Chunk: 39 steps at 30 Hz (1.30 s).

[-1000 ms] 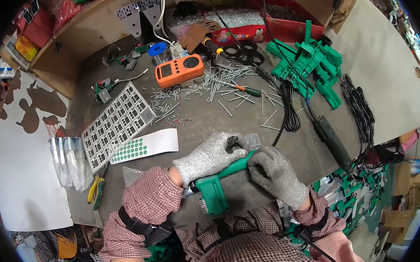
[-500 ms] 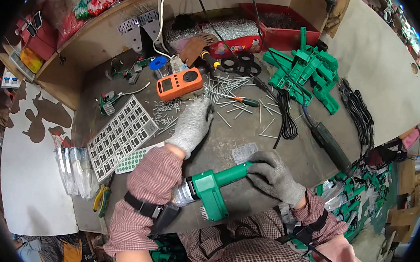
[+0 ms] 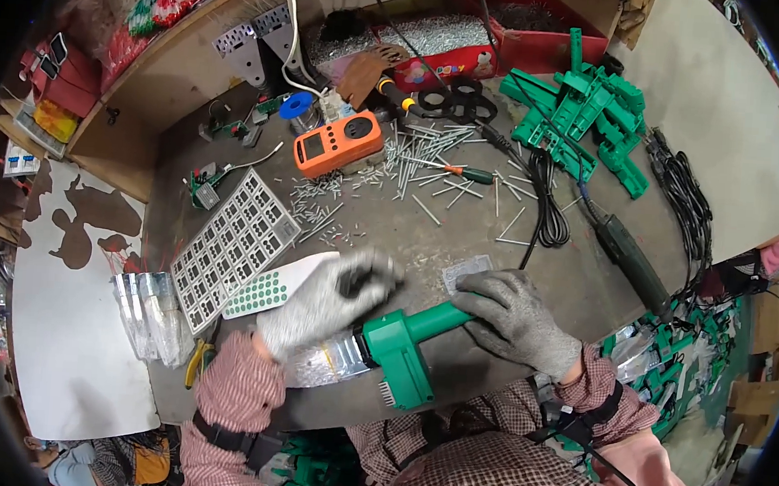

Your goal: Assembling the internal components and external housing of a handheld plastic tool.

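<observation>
A green plastic hand-tool body [image 3: 402,361], with a long round handle and a vented block, lies across the near part of the workbench. My right hand [image 3: 518,322], in a grey glove, is wrapped round the end of its handle. A clear, shiny plastic bag [image 3: 325,365] covers the tool's left end. My left hand [image 3: 331,300], in a pale glove, hovers just above the bag, left of the tool. Its fingers are curled in a pinch; whatever they hold is too small to see. Loose long screws [image 3: 418,159] lie in a pile farther back.
An orange meter [image 3: 338,145] and a screwdriver [image 3: 467,173] lie by the screws. Left stand a sheet of square labels [image 3: 237,250] and a green-dotted sticker sheet [image 3: 259,293]. Green housings [image 3: 588,121] heap at back right, near black cables [image 3: 681,205] and a dark cylindrical tool [image 3: 632,264].
My left hand has come back from the screw pile toward me, to above the bag beside the tool. My right hand keeps its grip on the handle.
</observation>
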{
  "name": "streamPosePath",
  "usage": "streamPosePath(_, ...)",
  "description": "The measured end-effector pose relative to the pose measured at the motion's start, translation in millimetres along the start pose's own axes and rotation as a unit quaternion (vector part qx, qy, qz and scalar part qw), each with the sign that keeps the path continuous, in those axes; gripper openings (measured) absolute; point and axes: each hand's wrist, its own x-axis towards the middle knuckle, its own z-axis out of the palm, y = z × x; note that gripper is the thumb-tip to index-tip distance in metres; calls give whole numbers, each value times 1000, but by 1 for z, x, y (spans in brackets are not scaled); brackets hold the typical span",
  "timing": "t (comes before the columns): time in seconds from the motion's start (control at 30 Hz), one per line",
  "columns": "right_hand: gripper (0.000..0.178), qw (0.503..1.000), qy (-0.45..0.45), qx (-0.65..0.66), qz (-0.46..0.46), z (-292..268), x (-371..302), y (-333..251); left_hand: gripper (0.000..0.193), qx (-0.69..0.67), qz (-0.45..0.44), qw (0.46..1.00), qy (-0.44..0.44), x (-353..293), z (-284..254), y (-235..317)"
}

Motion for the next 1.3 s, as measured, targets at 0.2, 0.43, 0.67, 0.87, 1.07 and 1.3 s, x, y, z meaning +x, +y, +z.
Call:
streamPosePath(0.2,50,999,-21,-29,18,2,3,-6,25,13,-20,999,28,-38,15,3)
streamPosePath(0.43,46,999,31,33,-1,-21,9,-1,64,132,-16,991,28,-69,20,-4)
streamPosePath(0.67,27,954,-145,-218,146,-35,57,59,50,423,208,878,80,54,15,-10)
streamPosePath(0.87,35,994,61,83,45,-60,67,22,38,519,140,843,32,117,9,-32)
streamPosePath(1.07,20,971,-126,87,186,-64,-39,11,30,-113,-73,990,-33,38,21,4)
streamPosePath(1.3,35,994,-108,20,28,-24,12,-45,33,-133,-87,987,-12,17,25,5)
